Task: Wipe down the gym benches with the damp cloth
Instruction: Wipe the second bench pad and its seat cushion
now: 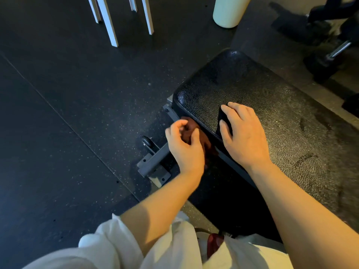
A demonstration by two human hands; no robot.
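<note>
From the head camera, looking down: the left hand has its fingers curled around a bunched reddish-brown cloth, gripping it against the side edge of the gym bench, just below the pad's rim. The right hand lies palm-down on top of the pad with fingers straight and spread a little; under its fingertips and thumb sits a dark folded piece of fabric that drapes over the pad's edge. Whether this dark piece belongs to the same cloth cannot be told.

The bench pad is black, pebbled vinyl with rounded corners, showing dull streaks toward the right. Beneath it a grey steel frame juts out, with a small black wheel at its end. The floor is dark speckled rubber matting with a seam running diagonally. White metal legs stand at the top left, a pale cylindrical container at the top centre, and dark dumbbells at the top right.

The cloth looks crumpled and mostly hidden by the left hand.
</note>
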